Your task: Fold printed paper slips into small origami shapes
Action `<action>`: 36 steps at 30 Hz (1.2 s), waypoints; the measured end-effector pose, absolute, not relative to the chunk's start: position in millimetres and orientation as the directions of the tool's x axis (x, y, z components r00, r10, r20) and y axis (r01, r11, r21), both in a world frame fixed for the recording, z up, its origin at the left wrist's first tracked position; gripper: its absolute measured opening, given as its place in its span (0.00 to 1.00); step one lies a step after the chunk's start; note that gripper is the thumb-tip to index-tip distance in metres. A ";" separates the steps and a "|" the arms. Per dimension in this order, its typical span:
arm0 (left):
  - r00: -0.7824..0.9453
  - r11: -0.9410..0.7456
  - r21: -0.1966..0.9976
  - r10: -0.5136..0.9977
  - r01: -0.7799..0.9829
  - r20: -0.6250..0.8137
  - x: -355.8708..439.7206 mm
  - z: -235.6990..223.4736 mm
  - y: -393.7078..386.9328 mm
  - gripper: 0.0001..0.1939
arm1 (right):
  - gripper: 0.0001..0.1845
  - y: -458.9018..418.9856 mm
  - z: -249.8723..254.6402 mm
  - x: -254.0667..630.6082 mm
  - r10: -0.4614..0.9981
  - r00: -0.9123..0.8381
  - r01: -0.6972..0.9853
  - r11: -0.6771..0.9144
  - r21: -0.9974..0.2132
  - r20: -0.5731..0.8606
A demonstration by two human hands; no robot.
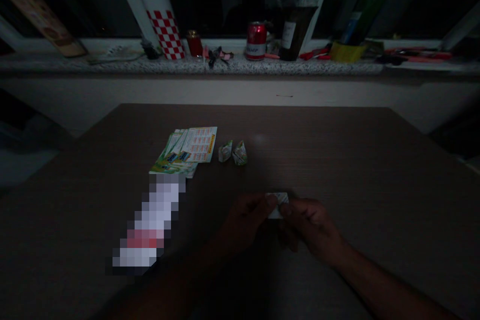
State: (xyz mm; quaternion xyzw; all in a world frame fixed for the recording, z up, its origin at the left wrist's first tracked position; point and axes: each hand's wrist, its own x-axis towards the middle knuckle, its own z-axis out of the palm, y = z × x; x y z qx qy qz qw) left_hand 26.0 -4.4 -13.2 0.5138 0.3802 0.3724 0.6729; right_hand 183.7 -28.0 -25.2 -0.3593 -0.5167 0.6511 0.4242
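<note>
Both my hands meet over the near middle of the dark table. My left hand and my right hand pinch a small folded piece of printed paper between their fingertips. Beyond them lie two small folded paper shapes, green and white. To their left rests a fanned stack of printed paper sheets. The light is dim, so the fingers show only in part.
A blurred-out oblong patch lies on the table at left. On the stone window ledge stand a red can, a dark bottle, a green bottle, a red-and-white checked object and small clutter.
</note>
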 end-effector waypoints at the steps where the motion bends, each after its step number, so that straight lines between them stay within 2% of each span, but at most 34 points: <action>1: 0.452 0.185 0.978 0.883 -0.092 -0.125 25.3 -11.9 -5.1 0.26 | 0.24 -27.1 -25.2 183.7 0.928 -0.372 -0.193 -0.094 -0.977 -0.016; 6: 0.501 0.107 0.991 0.864 -0.078 -0.054 24.7 -5.9 -8.0 0.24 | 0.24 -27.3 -23.9 185.8 0.928 -0.371 -0.131 -0.043 -0.990 0.009; 9: 0.531 0.144 0.978 0.847 -0.152 -0.042 26.1 -6.2 -8.6 0.23 | 0.23 -28.2 -22.9 186.6 0.931 -0.364 -0.102 -0.004 -0.995 0.034; 13: 0.560 0.165 0.965 0.828 -0.205 -0.022 26.3 -7.1 -10.0 0.17 | 0.24 -26.3 -23.1 186.1 0.935 -0.352 -0.128 0.000 -0.992 0.046; 18: 0.519 0.273 0.929 0.848 -0.249 -0.110 25.2 -10.2 -5.9 0.17 | 0.23 -25.2 -24.4 187.8 0.933 -0.355 -0.180 -0.010 -0.984 0.055; 20: 0.484 0.387 0.873 0.849 -0.296 -0.212 23.9 -11.3 -1.7 0.17 | 0.17 -24.5 -24.0 189.2 0.953 -0.284 -0.160 0.061 -0.985 0.105; 21: 0.491 0.452 0.834 0.831 -0.317 -0.263 23.0 -11.5 0.3 0.16 | 0.10 -23.6 -23.4 189.9 0.964 -0.229 -0.132 0.107 -0.985 0.136; 22: 0.511 0.513 0.793 0.803 -0.330 -0.307 22.1 -11.4 2.1 0.16 | 0.07 -22.5 -22.4 190.5 0.966 -0.187 -0.094 0.165 -0.982 0.180; 24: 0.568 0.606 0.727 0.739 -0.323 -0.364 20.4 -10.9 4.1 0.15 | 0.14 -19.9 -19.7 191.8 0.933 -0.130 0.030 0.342 -0.939 0.335; 27: 0.608 0.650 0.720 0.680 -0.243 -0.410 17.9 -11.0 4.2 0.18 | 0.09 -17.1 -15.4 193.8 0.853 -0.225 0.218 0.514 -0.830 0.470; 29: 0.539 0.535 0.833 0.747 -0.140 -0.389 15.7 -11.4 3.2 0.22 | 0.08 -16.7 -13.9 194.8 0.847 -0.226 0.238 0.527 -0.816 0.482; 31: 0.401 0.275 0.962 0.880 0.010 -0.255 13.3 -11.1 1.9 0.23 | 0.06 -17.0 -13.6 195.3 0.859 -0.199 0.245 0.509 -0.825 0.471; 33: 0.304 0.015 0.989 0.951 0.145 -0.059 11.5 -9.4 0.6 0.18 | 0.04 -17.4 -13.9 195.3 0.873 -0.184 0.256 0.487 -0.835 0.452; 36: 0.324 -0.174 0.962 0.941 0.210 0.100 11.2 -6.1 -0.6 0.09 | 0.06 -17.5 -14.4 195.1 0.891 -0.205 0.260 0.449 -0.855 0.405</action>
